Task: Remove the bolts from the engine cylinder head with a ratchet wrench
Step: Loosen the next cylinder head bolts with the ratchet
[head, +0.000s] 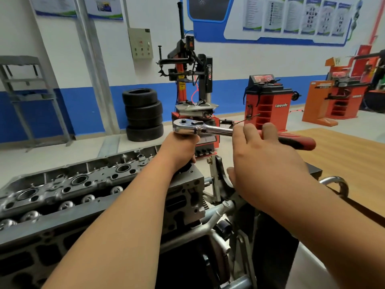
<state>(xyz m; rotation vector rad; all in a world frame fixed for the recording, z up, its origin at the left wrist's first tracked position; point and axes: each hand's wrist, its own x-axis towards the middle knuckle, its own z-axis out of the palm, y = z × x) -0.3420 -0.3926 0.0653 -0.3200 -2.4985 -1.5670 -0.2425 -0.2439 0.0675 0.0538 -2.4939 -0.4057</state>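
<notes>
Two hands are set on one tool. Below and to the left of the fingers lies the engine cylinder head (68,190), its long axis running away leftward. The ratchet wrench (212,128) is held level above its right end, chrome head to the left and red handle reaching rightward. The right hand (264,159) is hooked over the handle, fingers curled across it. The left hand (179,151) is wrapped just beneath the wrench head, and the bolt is hidden under it. A sweep of the handle about that upright axis is judged to be next.
</notes>
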